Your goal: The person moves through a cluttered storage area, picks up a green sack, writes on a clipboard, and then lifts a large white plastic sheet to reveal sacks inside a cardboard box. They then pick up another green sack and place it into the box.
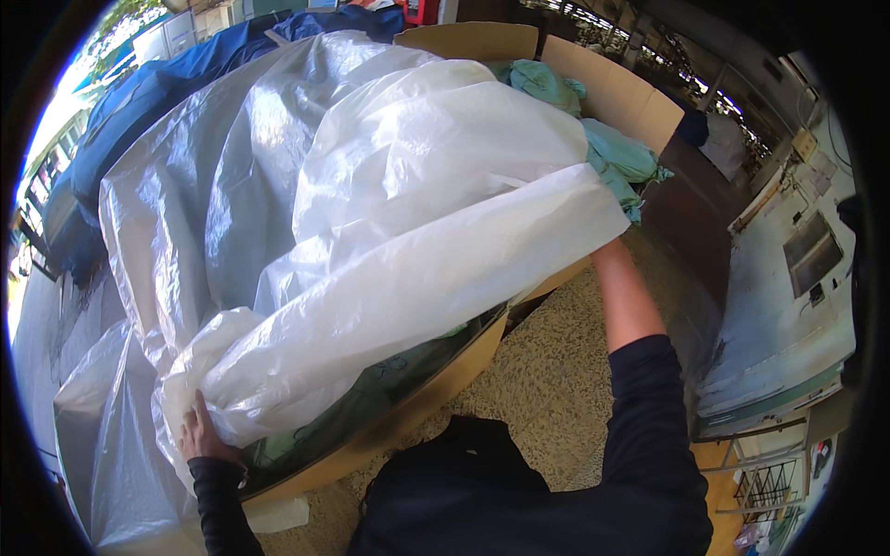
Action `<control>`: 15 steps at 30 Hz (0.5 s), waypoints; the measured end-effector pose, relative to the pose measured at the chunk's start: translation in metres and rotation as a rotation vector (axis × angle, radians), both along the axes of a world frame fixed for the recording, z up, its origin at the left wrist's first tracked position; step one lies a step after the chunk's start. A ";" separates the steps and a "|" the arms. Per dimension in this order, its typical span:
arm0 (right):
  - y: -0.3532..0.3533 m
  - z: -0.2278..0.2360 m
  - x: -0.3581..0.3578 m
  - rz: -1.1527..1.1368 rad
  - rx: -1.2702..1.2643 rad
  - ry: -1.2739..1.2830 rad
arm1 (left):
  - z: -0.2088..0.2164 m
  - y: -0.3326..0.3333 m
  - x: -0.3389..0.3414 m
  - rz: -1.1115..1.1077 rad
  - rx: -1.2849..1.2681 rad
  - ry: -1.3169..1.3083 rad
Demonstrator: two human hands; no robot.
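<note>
A large translucent white plastic sheet [445,157] spreads in folds over a big cardboard box [436,394]. At the lower left, my left hand [201,434] grips a bunched edge of the sheet, its fingers bent against the plastic. My right forearm [630,296] reaches forward on the right, and the right hand is hidden behind the sheet's raised edge. Inside the box, under the near edge of the sheet, dark green material [389,375] shows. Pale green bundles [621,153] stick out from beneath the sheet at the far right.
Raised cardboard flaps [612,88] stand at the back. A dark blue cover [148,125] lies beyond the sheet on the left. Speckled floor [556,371] shows between me and the box. At the right are a pale wall [779,315] and a black wire rack [765,486].
</note>
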State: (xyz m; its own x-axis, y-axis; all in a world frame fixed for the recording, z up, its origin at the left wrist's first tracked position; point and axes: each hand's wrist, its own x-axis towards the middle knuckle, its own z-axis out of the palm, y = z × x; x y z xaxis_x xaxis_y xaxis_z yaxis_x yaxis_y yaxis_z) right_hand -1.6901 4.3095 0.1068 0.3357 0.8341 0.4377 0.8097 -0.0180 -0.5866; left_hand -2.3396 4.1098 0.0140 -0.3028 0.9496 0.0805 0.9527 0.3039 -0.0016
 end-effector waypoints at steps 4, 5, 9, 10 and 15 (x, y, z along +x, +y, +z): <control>-0.037 -0.019 0.002 0.047 0.028 0.018 | 0.002 -0.004 -0.004 0.019 0.096 -0.044; -0.046 -0.025 -0.001 0.065 0.035 0.016 | 0.002 -0.007 -0.003 0.009 0.128 -0.036; -0.047 -0.030 -0.027 0.163 0.082 -0.038 | -0.008 -0.008 0.009 -0.055 0.221 0.013; -0.041 -0.026 -0.036 0.186 0.091 -0.061 | -0.012 -0.004 0.011 -0.083 0.235 0.030; 0.003 0.006 -0.049 0.255 0.069 -0.166 | -0.009 0.011 -0.008 -0.242 0.369 -0.115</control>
State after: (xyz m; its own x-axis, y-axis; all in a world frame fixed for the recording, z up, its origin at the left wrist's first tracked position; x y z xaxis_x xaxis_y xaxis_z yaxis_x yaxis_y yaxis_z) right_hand -1.7389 4.3126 0.1130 0.0387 0.8485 0.5277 0.8676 0.2335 -0.4390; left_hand -2.3478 4.1210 0.0052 -0.1021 0.9084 0.4054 0.9840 0.0324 0.1752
